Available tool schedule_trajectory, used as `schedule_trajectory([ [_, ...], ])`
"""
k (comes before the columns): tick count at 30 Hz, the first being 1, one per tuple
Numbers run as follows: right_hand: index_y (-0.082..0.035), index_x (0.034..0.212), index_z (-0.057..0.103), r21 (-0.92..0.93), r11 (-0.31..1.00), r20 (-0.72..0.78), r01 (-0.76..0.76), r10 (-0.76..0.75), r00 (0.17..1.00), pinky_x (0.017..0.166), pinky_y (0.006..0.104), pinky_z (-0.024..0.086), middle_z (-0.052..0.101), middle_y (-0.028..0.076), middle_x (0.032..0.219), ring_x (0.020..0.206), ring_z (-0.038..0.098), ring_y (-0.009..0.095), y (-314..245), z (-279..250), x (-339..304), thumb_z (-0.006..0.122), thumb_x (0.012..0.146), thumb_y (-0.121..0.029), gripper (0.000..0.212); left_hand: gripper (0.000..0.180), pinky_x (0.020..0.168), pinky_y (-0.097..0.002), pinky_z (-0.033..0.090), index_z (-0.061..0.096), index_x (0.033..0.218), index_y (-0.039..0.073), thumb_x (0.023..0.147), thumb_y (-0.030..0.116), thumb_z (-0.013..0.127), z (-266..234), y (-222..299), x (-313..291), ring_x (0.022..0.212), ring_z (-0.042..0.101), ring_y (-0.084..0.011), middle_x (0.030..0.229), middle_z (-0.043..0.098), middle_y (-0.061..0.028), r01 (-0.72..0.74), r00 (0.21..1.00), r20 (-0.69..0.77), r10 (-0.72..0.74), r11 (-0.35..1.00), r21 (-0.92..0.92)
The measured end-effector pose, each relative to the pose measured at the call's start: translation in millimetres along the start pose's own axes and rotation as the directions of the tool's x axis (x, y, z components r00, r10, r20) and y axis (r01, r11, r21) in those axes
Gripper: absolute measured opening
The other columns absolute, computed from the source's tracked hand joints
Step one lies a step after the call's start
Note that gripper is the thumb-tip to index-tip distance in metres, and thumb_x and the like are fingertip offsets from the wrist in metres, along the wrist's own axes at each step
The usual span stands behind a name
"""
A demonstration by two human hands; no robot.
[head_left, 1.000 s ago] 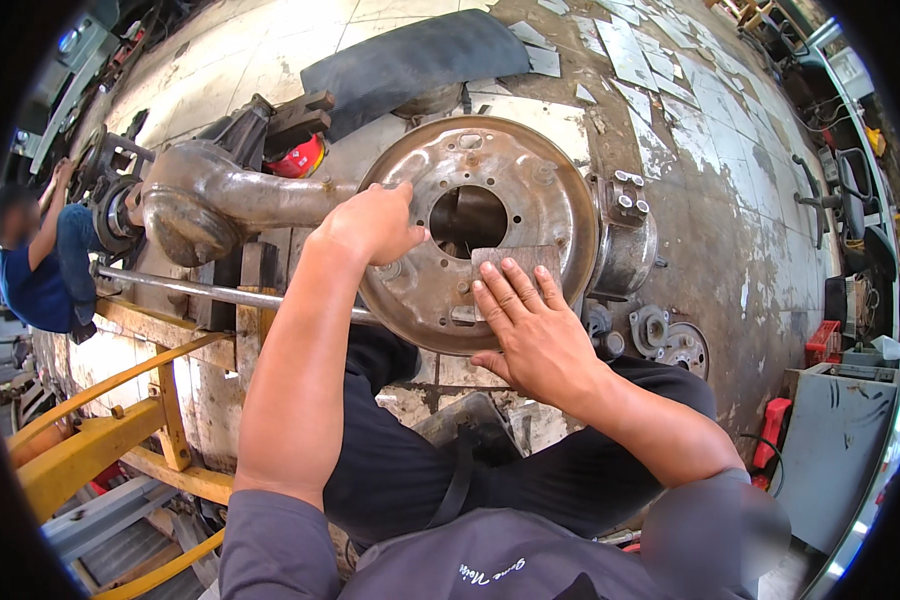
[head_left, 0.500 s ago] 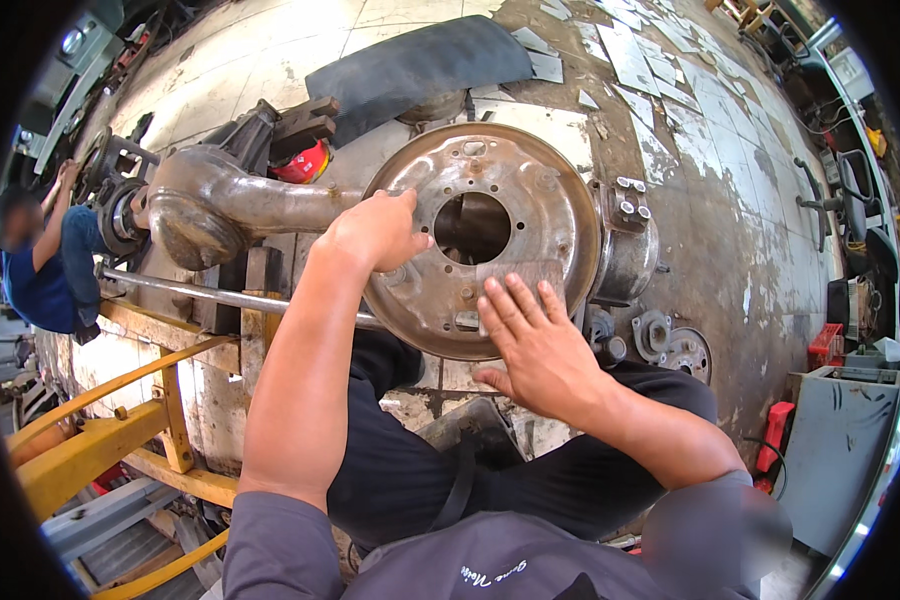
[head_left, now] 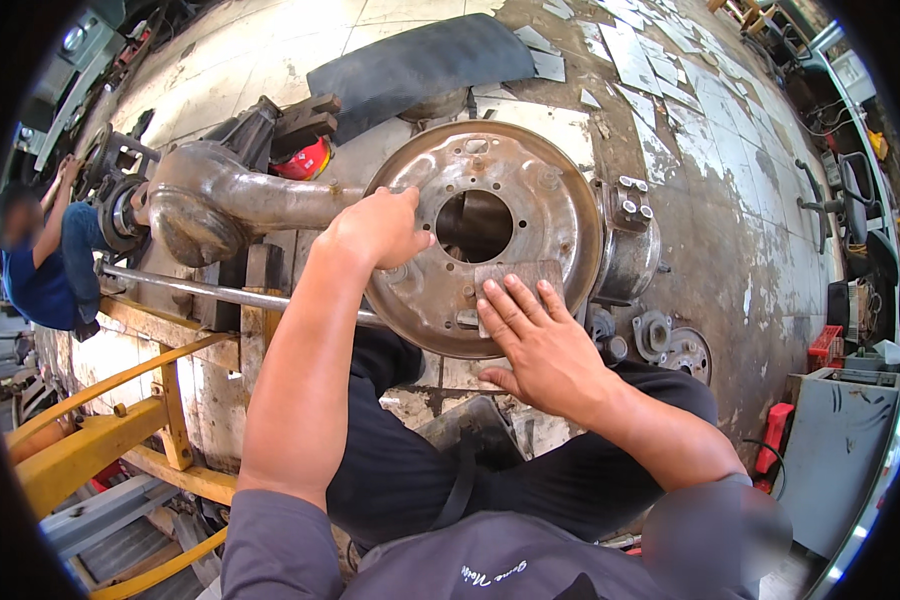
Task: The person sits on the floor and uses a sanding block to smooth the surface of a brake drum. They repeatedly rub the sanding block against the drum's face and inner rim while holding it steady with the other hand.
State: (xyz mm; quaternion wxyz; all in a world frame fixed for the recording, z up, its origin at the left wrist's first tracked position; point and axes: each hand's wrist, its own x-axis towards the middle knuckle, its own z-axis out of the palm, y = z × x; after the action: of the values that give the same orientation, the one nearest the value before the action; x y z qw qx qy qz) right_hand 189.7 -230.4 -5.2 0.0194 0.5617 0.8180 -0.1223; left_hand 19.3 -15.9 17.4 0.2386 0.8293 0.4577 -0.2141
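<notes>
A round brown metal brake backing plate [head_left: 555, 225], with a large centre hole and several small bolt holes, stands at the end of an axle housing [head_left: 290, 203]. My left hand [head_left: 378, 228] rests on the left part of its face, fingers stretched and thumb apart toward the hole. My right hand [head_left: 545, 345] lies flat, fingers spread, over a greyish-brown square sheet [head_left: 515, 273] that looks like sandpaper. The hand presses this sheet against the plate's lower face, below the hole. Its lower part is hidden under my fingers.
A co-worker in blue [head_left: 45, 270] sits at the axle's far left end. Yellow metal framing [head_left: 100, 455] stands at lower left. Behind the plate lie a black curved panel [head_left: 420, 72] and a red container [head_left: 303, 160]. A metal drum [head_left: 630, 260] stands right; broken tiles [head_left: 630, 60] lie beyond.
My right hand has shifted only slightly with the sheet on the plate's face. My left hand keeps its place on the plate.
</notes>
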Motion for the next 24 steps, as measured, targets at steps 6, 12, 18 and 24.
schedule_trajectory([
  [6,0.000,0.153,0.041,-0.014,0.999,-0.025,-0.038,0.038,0.999,0.123,0.0535,0.020,0.035,0.017,0.162,0.153,0.027,0.034,2,2,9,0.050,0.100,-0.053,0.075,0.076,0.114,-0.0429,0.040,0.038,0.152,-0.002,0.095,0.040,0.065,0,2,-4,0.136,0.051,-0.0391,0.146,0.049,-0.0314,0.028,1.000,0.012,-0.027,0.999,-0.020],
  [12,0.000,0.151,0.043,0.036,0.999,-0.022,0.030,-0.029,0.999,0.123,0.0534,0.022,0.037,0.016,0.161,0.151,0.030,0.033,4,1,1,0.051,0.099,-0.052,0.074,0.076,0.115,-0.0424,0.040,0.038,0.152,-0.002,0.095,0.040,0.065,-3,2,-2,0.138,0.049,-0.0385,0.147,0.047,-0.0318,0.012,1.000,0.019,-0.011,1.000,-0.010],
  [18,0.000,0.152,0.042,-0.028,0.999,-0.002,-0.014,0.014,1.000,0.123,0.0542,0.021,0.036,0.017,0.161,0.152,0.030,0.034,-3,-1,1,0.049,0.100,-0.055,0.076,0.060,0.108,-0.0464,0.048,0.050,0.141,0.003,0.095,0.039,0.065,10,-5,1,0.128,0.057,-0.0387,0.139,0.056,-0.0265,-0.008,0.997,-0.072,0.007,1.000,-0.014],
  [24,0.000,0.153,0.041,-0.003,1.000,-0.022,0.004,-0.004,1.000,0.123,0.0545,0.021,0.037,0.017,0.161,0.152,0.029,0.034,7,2,1,0.048,0.100,-0.055,0.076,0.078,0.116,-0.0420,0.039,0.037,0.153,-0.001,0.094,0.040,0.065,-1,0,0,0.139,0.047,-0.0377,0.147,0.048,-0.0320,0.021,1.000,0.010,-0.021,1.000,-0.012],
])
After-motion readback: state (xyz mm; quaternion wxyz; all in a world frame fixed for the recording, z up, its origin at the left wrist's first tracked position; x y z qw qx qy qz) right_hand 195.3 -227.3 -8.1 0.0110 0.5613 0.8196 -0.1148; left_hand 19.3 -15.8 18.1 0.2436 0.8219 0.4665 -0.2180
